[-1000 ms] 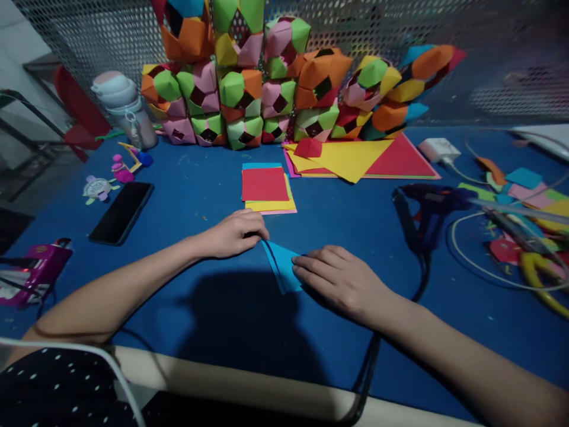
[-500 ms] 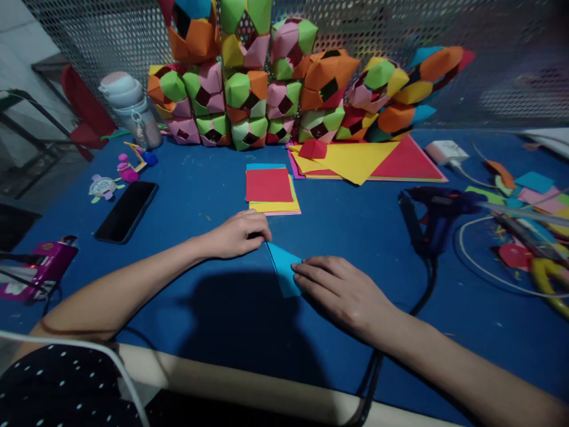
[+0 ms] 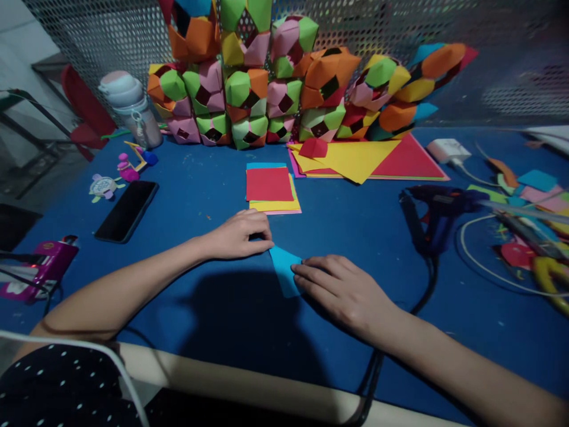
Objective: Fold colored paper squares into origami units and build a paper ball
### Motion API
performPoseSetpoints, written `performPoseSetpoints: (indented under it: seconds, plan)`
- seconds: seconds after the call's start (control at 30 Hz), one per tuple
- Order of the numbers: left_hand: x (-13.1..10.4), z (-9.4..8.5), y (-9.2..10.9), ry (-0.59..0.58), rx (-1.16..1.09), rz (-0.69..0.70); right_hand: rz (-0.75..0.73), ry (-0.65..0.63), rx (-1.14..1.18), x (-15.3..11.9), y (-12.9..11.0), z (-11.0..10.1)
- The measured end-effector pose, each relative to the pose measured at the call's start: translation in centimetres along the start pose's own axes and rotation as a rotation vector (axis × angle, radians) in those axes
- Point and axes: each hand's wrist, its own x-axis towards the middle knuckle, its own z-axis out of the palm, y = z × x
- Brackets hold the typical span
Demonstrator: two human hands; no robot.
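Observation:
A folded blue paper triangle (image 3: 285, 270) lies on the blue table (image 3: 213, 196) between my hands. The fingers of my left hand (image 3: 243, 233) are pinched together at its top corner. My right hand (image 3: 340, 290) lies flat over its right side, fingers stretched out and covering that part of the paper. Just beyond my left hand is a small stack of coloured square sheets with a red square (image 3: 269, 185) on top and yellow, pink and blue edges showing beneath.
Folded paper balls (image 3: 246, 89) are stacked along the mesh at the back. Large sheets (image 3: 400, 160) lie before them. A glue gun (image 3: 438, 207), cables and paper scraps (image 3: 537, 181) are at the right. A phone (image 3: 127, 212), bottle (image 3: 133, 110) and pink device (image 3: 42, 267) are at the left.
The thumb of my left hand has shifted slightly to the right at the triangle's top corner. My right hand has stayed almost still on the paper.

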Motion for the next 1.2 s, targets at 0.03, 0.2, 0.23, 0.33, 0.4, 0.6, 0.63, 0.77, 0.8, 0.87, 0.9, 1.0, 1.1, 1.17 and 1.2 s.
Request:
performPoseSetpoints:
  seconds: [0.03,0.2,0.23,0.33,0.4,0.6,0.63,0.77,0.8,0.87,0.9,1.0,1.1,1.17,1.2]
  plan:
    - [0.0,0.0,0.0,0.0,0.007,-0.002,-0.003,0.005,-0.002,0.0,0.0,0.0]
    - [-0.1,0.3,0.0,0.004,0.039,-0.009,-0.009,0.009,-0.029,0.2,0.0,-0.1]
    - [-0.1,0.3,0.0,0.005,0.041,-0.011,-0.011,0.006,-0.036,0.2,0.0,-0.1]
    - [0.0,0.3,0.0,0.004,0.05,-0.014,-0.021,0.0,-0.056,0.1,0.0,-0.1]
    - [0.0,0.3,0.1,-0.001,0.059,-0.021,-0.027,-0.001,-0.064,0.1,0.0,-0.1]
    - [0.1,0.3,0.3,-0.02,0.087,-0.05,-0.037,0.006,-0.087,0.1,-0.1,-0.1]
    - [0.1,0.3,0.4,-0.021,0.09,-0.051,-0.037,0.008,-0.09,0.1,-0.1,-0.1]
    - [0.1,0.3,0.3,-0.025,0.096,-0.045,-0.041,0.016,-0.092,0.0,-0.1,0.0]
    - [0.1,0.3,0.3,-0.028,0.098,-0.044,-0.042,0.015,-0.092,0.0,-0.1,0.0]
    - [0.1,0.4,0.4,-0.026,0.102,-0.048,-0.044,0.01,-0.088,0.0,-0.1,0.1]
    - [0.1,0.4,0.5,-0.02,0.105,-0.052,-0.045,0.009,-0.083,0.0,-0.1,0.1]
    - [0.1,0.8,0.7,0.014,0.135,-0.077,-0.036,0.014,-0.064,0.0,-0.2,0.2]
    - [0.0,1.3,1.0,0.053,0.201,-0.117,-0.036,0.008,-0.075,-0.1,-0.2,0.2]
    - [-0.1,1.4,1.2,0.082,0.245,-0.152,-0.046,0.0,-0.096,-0.2,-0.1,0.1]
    - [-0.1,1.4,1.5,0.1,0.263,-0.165,-0.05,-0.005,-0.104,-0.2,-0.1,0.0]
